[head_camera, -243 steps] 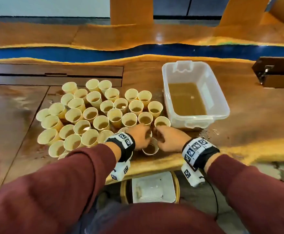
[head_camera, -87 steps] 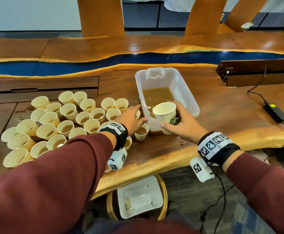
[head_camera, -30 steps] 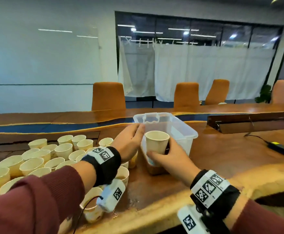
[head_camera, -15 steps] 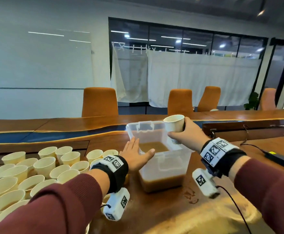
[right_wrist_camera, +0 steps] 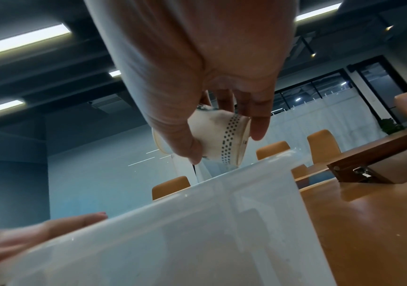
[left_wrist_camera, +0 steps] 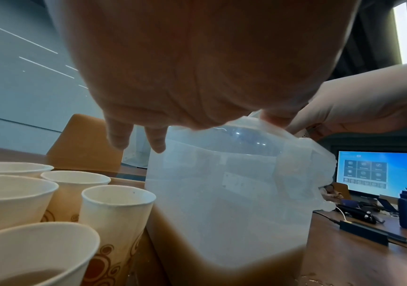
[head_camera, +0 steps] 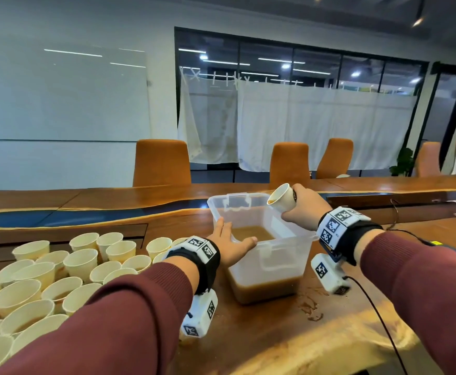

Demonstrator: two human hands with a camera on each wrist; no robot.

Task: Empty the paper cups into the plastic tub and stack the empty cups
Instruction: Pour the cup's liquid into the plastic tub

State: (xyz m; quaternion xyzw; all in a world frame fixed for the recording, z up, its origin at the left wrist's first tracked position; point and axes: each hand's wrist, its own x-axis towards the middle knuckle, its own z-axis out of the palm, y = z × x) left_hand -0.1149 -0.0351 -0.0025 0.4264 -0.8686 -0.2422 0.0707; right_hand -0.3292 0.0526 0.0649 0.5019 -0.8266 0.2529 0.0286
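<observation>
A clear plastic tub (head_camera: 273, 269) holding brown liquid stands on the wooden table. My right hand (head_camera: 300, 209) grips a paper cup (head_camera: 281, 198) tilted on its side above the tub's far right corner, mouth toward the left, brown liquid at its lip. In the right wrist view the same cup (right_wrist_camera: 218, 138) lies between thumb and fingers above the tub rim (right_wrist_camera: 222, 180). My left hand (head_camera: 231, 246) lies flat with straight fingers on the tub's near left rim; in the left wrist view its fingers (left_wrist_camera: 134, 135) reach over the tub (left_wrist_camera: 227, 203).
Several paper cups (head_camera: 59, 274) with brown liquid crowd the table left of the tub, close against its wall (left_wrist_camera: 114, 212). Brown spills (head_camera: 309, 307) wet the table right of the tub. A cable and charger (head_camera: 435, 242) lie at far right. Orange chairs (head_camera: 162, 163) stand behind.
My right hand has tipped the cup from upright onto its side over the tub. The left hand stays flat on the tub's rim. The head view has risen slightly.
</observation>
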